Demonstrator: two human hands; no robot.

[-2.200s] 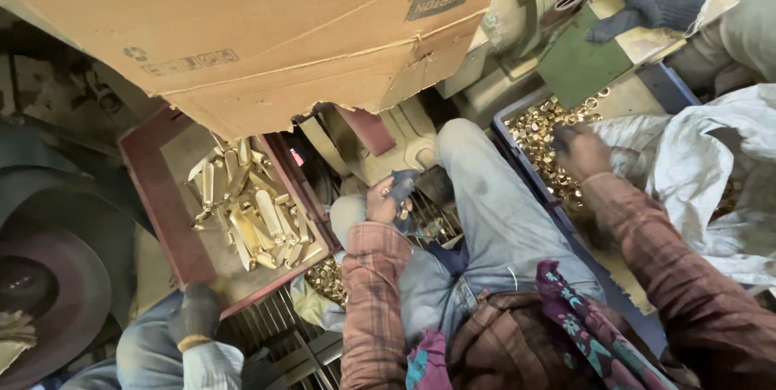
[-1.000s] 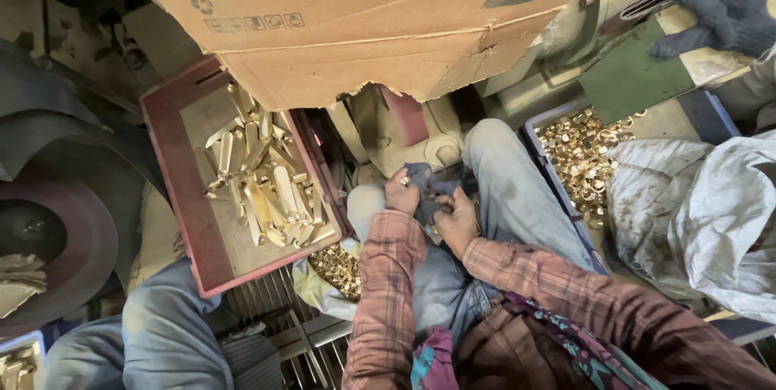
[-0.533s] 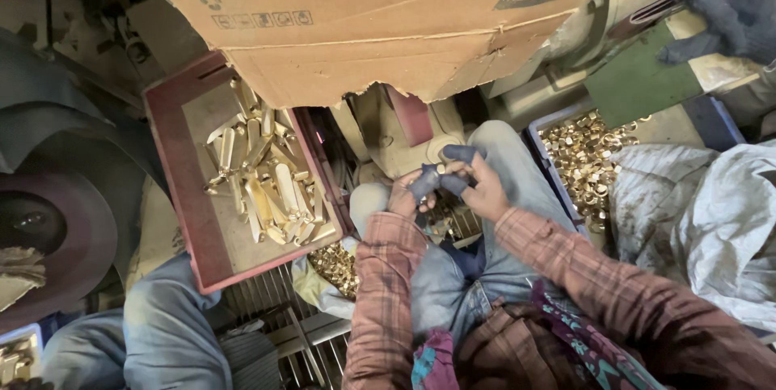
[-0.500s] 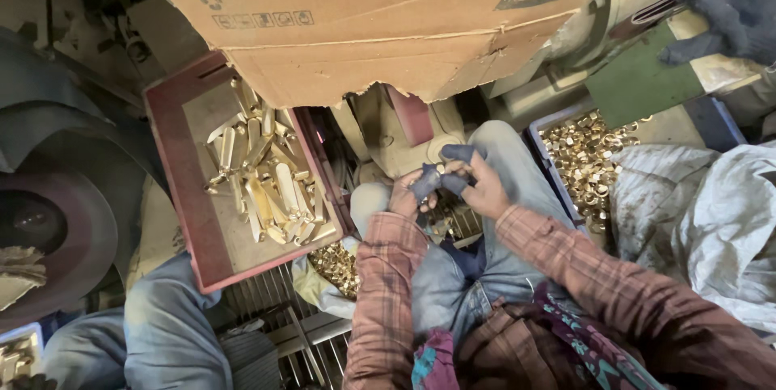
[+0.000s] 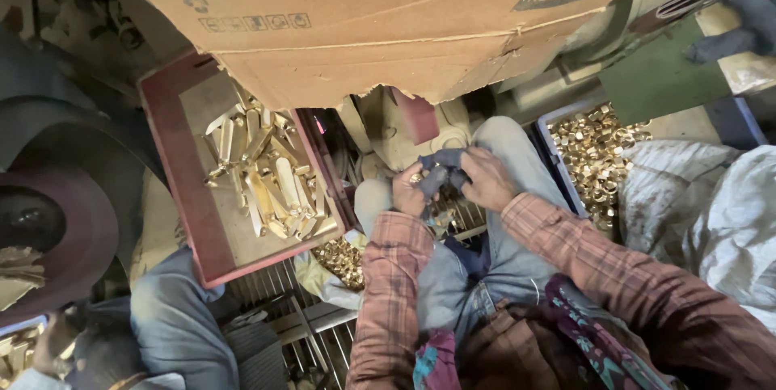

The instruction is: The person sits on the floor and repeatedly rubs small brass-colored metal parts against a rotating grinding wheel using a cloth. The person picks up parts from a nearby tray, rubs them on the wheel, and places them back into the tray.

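a big torn brown cardboard sheet (image 5: 364, 18) hangs over the top and hides whatever machine sits behind it, and it cuts off the far end of the dark red tray of long brass pieces (image 5: 182, 196). the small thing inside the dark blue-grey cloth (image 5: 440, 176) is too wrapped up to make out. half a second ago both hands sat in much the same spot below the cardboard's torn edge; two seconds ago the right hand was off in the blue crate of small brass rings (image 5: 598, 156), right of the cardboard's edge. now the left hand (image 5: 408, 189) is curled shut on one side of the cloth and the right hand (image 5: 489, 180) grips the other side, fingers bent, just over the knees. another person's gloved hand (image 5: 740, 10) shows beyond the cardboard's right corner.
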